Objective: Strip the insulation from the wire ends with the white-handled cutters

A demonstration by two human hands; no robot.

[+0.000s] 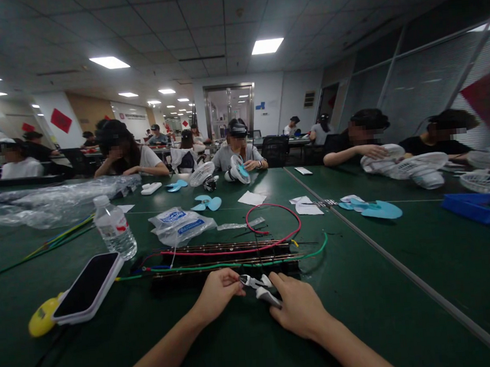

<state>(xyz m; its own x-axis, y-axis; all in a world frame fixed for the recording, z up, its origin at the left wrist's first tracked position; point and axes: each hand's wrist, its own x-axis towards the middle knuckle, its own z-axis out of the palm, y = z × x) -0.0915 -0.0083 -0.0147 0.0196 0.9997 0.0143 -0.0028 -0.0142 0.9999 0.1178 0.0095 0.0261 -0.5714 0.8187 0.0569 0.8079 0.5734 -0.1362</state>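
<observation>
My right hand (299, 303) is wrapped round a pair of pliers (251, 282) with white and grey handles; its jaws point left. My left hand (220, 292) is closed in a pinch right at the jaw tips, and what its fingers hold is too small to make out. Just beyond both hands lie long black terminal-like strips (229, 251) with metal along them. A green wire (318, 248) runs along the strips and curls up at its right end. A red wire (297, 218) loops above them.
A water bottle (115, 227), a phone (90, 289) and a yellow round object (43, 318) stand left. Plastic bags (182, 225) and blue fan blades (207, 203) lie beyond the strips. A blue tray (480, 207) is at right. Several people sit across the table, some handling white fans.
</observation>
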